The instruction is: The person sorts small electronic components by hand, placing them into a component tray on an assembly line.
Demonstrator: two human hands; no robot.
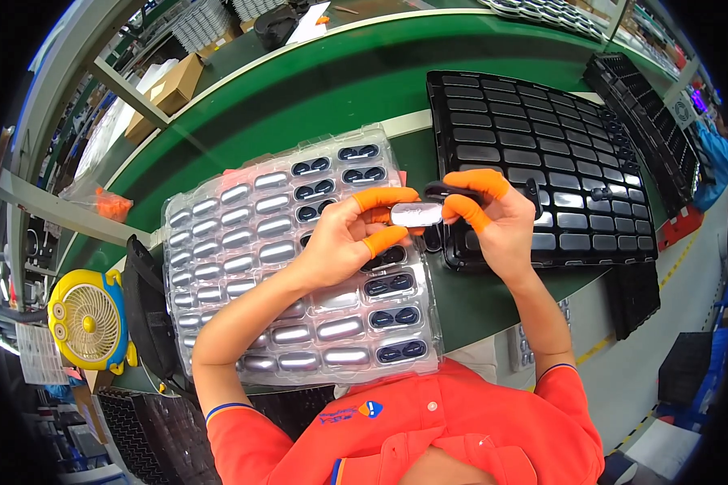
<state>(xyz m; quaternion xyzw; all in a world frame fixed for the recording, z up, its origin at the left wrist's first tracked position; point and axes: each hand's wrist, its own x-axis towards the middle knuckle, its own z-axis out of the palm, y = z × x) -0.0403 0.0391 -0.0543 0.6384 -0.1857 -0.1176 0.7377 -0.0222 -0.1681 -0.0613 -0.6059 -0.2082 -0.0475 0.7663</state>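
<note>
Orange collar and shoulders (429,428) fill the lower edge. Above them, both hands meet over the green bench (315,89). Left hand (340,238), with orange finger cots, pinches a small silver oval part (416,214) between thumb and forefinger. Right hand (497,222) grips a small black part (453,192) just above it. Clear blister tray (218,259) lies beneath the left forearm; black compartment tray (542,137) sits to the right.

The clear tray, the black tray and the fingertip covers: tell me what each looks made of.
Clear tray: thin glossy moulded plastic, see-through with glare. Black tray: rigid black plastic, slightly shiny moulded pockets. Fingertip covers: orange, matte, clinging tightly, probably rubber or latex.
</note>
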